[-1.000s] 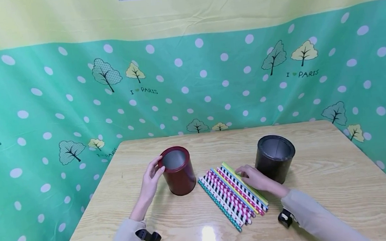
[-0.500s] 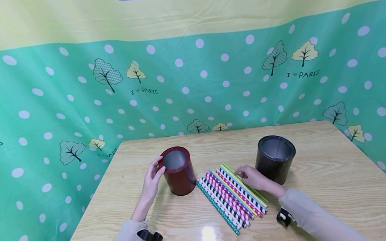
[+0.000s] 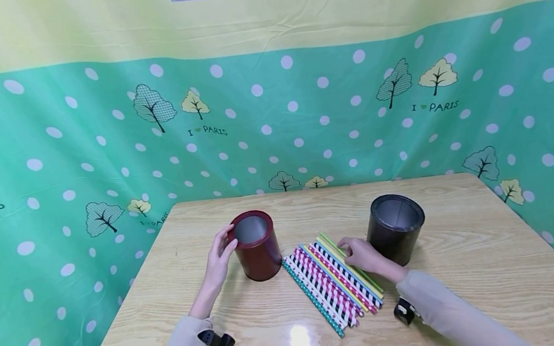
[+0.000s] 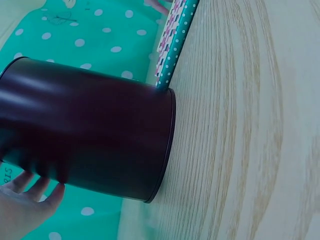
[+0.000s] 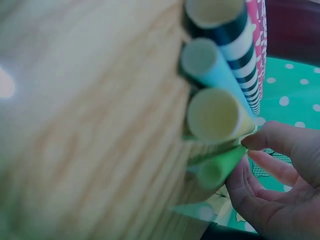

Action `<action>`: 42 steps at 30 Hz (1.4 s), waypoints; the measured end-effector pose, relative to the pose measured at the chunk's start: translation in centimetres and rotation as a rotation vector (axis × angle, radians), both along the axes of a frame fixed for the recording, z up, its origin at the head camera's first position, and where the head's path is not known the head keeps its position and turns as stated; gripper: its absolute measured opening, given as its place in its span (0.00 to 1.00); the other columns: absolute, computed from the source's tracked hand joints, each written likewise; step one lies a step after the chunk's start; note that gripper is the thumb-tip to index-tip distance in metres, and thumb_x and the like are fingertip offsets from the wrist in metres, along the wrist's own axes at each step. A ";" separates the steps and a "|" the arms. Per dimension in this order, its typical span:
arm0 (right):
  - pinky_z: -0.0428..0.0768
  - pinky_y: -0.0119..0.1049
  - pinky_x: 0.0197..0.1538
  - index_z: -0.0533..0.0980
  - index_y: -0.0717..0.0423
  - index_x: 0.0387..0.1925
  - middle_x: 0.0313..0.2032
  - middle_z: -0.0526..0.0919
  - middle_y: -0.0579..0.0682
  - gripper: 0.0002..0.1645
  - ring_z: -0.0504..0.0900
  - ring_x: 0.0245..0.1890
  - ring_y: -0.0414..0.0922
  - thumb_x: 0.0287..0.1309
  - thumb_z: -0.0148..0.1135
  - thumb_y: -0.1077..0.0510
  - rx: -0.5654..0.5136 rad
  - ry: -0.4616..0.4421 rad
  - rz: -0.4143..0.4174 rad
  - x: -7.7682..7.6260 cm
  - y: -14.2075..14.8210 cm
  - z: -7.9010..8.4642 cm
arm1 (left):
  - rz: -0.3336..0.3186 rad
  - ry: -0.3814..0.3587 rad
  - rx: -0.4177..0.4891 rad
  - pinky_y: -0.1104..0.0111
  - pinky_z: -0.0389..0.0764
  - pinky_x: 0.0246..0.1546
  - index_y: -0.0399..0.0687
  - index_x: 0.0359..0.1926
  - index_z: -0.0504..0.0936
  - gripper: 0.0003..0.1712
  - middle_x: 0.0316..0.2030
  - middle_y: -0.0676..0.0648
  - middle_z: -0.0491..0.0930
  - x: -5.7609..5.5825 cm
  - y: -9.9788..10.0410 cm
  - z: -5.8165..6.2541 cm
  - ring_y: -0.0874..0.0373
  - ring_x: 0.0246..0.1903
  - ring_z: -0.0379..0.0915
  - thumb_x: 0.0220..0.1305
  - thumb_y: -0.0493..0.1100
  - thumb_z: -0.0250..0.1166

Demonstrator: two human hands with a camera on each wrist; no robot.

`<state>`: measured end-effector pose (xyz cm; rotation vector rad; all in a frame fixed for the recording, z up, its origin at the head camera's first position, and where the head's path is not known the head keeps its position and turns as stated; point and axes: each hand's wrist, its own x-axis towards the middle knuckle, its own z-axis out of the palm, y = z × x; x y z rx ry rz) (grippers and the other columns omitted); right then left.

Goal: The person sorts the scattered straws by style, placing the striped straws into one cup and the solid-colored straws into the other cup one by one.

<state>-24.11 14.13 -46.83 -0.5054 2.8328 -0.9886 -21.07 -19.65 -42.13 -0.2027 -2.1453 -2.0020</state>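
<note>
My left hand (image 3: 218,259) touches the left side of a dark red canister (image 3: 261,258) near its rim, with fairly straight fingertips against its wall in the left wrist view. Upright on the table, the canister has its mouth facing up. Beside it lies a slanted row of patterned paper straws (image 3: 325,283). My right hand (image 3: 364,256) is at the row's right edge. There, thumb and fingers pinch a green straw (image 5: 220,167), which lies slightly apart from a yellow straw (image 5: 212,115). A light blue straw (image 5: 200,57) and a black-and-white striped straw (image 5: 240,42) lie farther along.
A black canister (image 3: 394,240) stands upright just behind my right wrist, its mouth facing up. The wooden table (image 3: 484,265) extends to both sides. A green dotted cloth (image 3: 297,122) hangs behind the table's far edge.
The straws have shifted slightly to the lower left, and the green straw now stands a little off from the yellow one. My left hand and both canisters stay put.
</note>
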 end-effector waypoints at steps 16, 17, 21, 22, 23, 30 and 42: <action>0.70 0.29 0.24 0.71 0.69 0.46 0.24 0.73 0.50 0.21 0.69 0.22 0.40 0.45 0.57 0.69 -0.216 -0.047 -0.024 0.4 -0.5 2.0 | 0.012 -0.001 -0.029 0.83 0.61 0.48 0.33 0.60 0.59 0.23 0.60 0.36 0.58 1.2 0.7 1.5 0.51 0.57 0.55 0.64 0.33 0.49; 0.70 0.30 0.25 0.71 0.69 0.46 0.25 0.73 0.50 0.21 0.69 0.22 0.40 0.45 0.56 0.68 -0.232 -0.054 -0.031 0.4 -0.6 2.2 | 0.014 -0.003 -0.024 0.83 0.61 0.48 0.33 0.60 0.60 0.23 0.60 0.36 0.58 1.2 0.7 1.5 0.51 0.57 0.54 0.64 0.33 0.49; 0.71 0.31 0.27 0.70 0.68 0.47 0.26 0.72 0.51 0.21 0.70 0.25 0.42 0.46 0.55 0.68 -0.275 -0.052 -0.052 0.5 -1.0 3.2 | 0.021 -0.007 -0.011 0.83 0.62 0.48 0.33 0.60 0.60 0.23 0.59 0.36 0.59 1.0 0.7 1.2 0.51 0.57 0.55 0.64 0.33 0.49; 0.71 0.31 0.27 0.70 0.68 0.47 0.27 0.72 0.51 0.21 0.70 0.25 0.42 0.47 0.56 0.68 -0.289 -0.052 -0.059 0.5 -1.1 3.4 | 0.021 -0.008 -0.003 0.82 0.62 0.48 0.34 0.60 0.60 0.23 0.59 0.36 0.59 0.9 0.6 1.0 0.51 0.57 0.55 0.63 0.32 0.49; 0.71 0.32 0.28 0.69 0.67 0.47 0.27 0.72 0.51 0.21 0.70 0.26 0.42 0.47 0.55 0.67 -0.299 -0.052 -0.064 0.5 -1.2 3.6 | 0.019 -0.008 0.003 0.82 0.62 0.48 0.34 0.60 0.60 0.23 0.59 0.36 0.59 0.8 0.5 0.8 0.51 0.57 0.55 0.63 0.32 0.49; 0.73 0.29 0.28 0.68 0.67 0.47 0.29 0.72 0.52 0.20 0.70 0.28 0.43 0.49 0.56 0.67 -0.399 -0.050 -0.090 0.4 -2.2 5.2 | 0.011 0.029 0.024 0.81 0.62 0.49 0.38 0.61 0.60 0.24 0.60 0.39 0.59 -0.2 0.1 -0.8 0.53 0.57 0.55 0.64 0.34 0.50; 0.78 0.39 0.35 0.66 0.68 0.48 0.33 0.72 0.56 0.21 0.71 0.31 0.43 0.48 0.51 0.71 -0.587 -0.021 -0.094 0.9 -5.0 8.4 | 0.014 0.036 0.036 0.82 0.62 0.49 0.34 0.62 0.57 0.25 0.61 0.36 0.58 0.7 0.6 0.2 0.53 0.56 0.56 0.64 0.32 0.48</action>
